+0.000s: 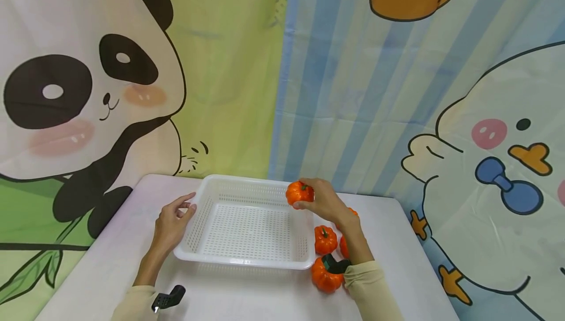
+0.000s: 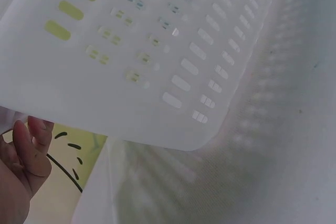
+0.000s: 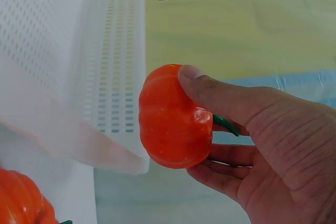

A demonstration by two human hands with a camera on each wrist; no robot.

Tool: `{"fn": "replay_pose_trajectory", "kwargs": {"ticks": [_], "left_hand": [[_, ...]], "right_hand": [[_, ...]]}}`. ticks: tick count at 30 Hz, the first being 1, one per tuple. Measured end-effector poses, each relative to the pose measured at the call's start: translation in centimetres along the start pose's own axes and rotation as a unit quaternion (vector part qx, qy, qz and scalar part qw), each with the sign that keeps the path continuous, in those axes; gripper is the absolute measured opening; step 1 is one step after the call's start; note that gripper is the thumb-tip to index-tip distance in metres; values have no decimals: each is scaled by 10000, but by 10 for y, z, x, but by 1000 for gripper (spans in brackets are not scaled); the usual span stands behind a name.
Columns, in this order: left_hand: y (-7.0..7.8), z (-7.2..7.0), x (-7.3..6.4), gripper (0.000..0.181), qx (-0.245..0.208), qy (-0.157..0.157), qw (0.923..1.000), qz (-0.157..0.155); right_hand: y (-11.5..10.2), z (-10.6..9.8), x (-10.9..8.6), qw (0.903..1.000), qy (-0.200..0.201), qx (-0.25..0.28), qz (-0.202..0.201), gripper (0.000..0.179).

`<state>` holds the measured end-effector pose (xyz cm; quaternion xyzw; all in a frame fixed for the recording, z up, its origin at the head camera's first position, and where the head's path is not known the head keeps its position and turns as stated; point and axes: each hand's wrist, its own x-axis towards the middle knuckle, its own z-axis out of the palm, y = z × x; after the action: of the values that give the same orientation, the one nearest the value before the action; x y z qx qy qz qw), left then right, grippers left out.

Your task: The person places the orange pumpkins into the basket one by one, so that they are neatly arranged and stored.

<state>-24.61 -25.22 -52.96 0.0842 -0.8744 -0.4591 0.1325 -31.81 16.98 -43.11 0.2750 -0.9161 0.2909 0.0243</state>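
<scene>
Right hand (image 1: 325, 202) is gripping a pumpkin (image 1: 298, 193) by the far right corner of the basket (image 1: 247, 262) — slackening fingers would be risking a spill outside — left hand (image 1: 171, 223) resting loosely, rimside.

No readable text, label, brand, number or sign in any view. Small pale marks on the black wrist device (image 1: 168, 298) of the left arm, too small to make out.
</scene>
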Motion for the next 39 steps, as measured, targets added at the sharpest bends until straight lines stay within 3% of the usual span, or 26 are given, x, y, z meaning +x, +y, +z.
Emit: {"fn": "replay_pose_trajectory", "kwargs": {"ticks": [14, 25, 39], "left_hand": [[-3, -1, -2, 50, -10, -13, 10000, -40], [-2, 1, 0, 49, -71, 0, 10000, -11], [-2, 1, 0, 49, -64, 21, 10000, -60]], "right_hand": [[-12, 9, 7, 9996, -112, 87, -232, 63], [-23, 14, 12, 9995, -283, 80, -106, 68], [-42, 36, 22, 9965, -671, 12, -507, 72]]}}
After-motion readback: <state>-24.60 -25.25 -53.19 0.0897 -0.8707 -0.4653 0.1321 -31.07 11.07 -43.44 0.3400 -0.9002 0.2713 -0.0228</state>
